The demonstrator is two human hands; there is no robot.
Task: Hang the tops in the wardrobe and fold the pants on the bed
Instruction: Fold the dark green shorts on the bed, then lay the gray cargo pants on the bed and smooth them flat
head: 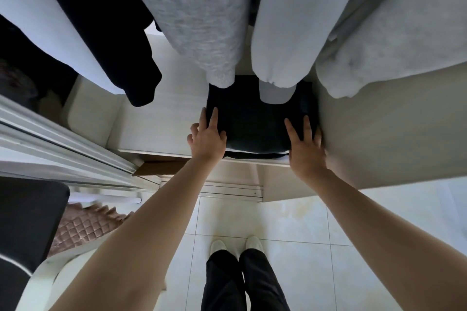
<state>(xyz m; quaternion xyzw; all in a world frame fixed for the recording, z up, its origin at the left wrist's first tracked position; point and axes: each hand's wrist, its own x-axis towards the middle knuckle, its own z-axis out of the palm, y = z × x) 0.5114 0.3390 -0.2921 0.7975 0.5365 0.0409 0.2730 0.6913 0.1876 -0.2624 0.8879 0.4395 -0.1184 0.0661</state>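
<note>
The folded dark pants [255,121] sit at the shelf's [151,124] front edge, tight against the wardrobe wall [379,129] on the right, open shelf to their left. My left hand [207,135] and right hand [304,145] press flat-fingered on their sides, under hanging tops [202,20].

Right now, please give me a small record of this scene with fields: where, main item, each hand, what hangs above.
where: wardrobe shelf
main item: folded dark garment, lying on the shelf
left hand: fingers straight, on the garment's left edge
right hand: fingers straight, on its right edge
above: hanging tops, grey, white and dark
</note>
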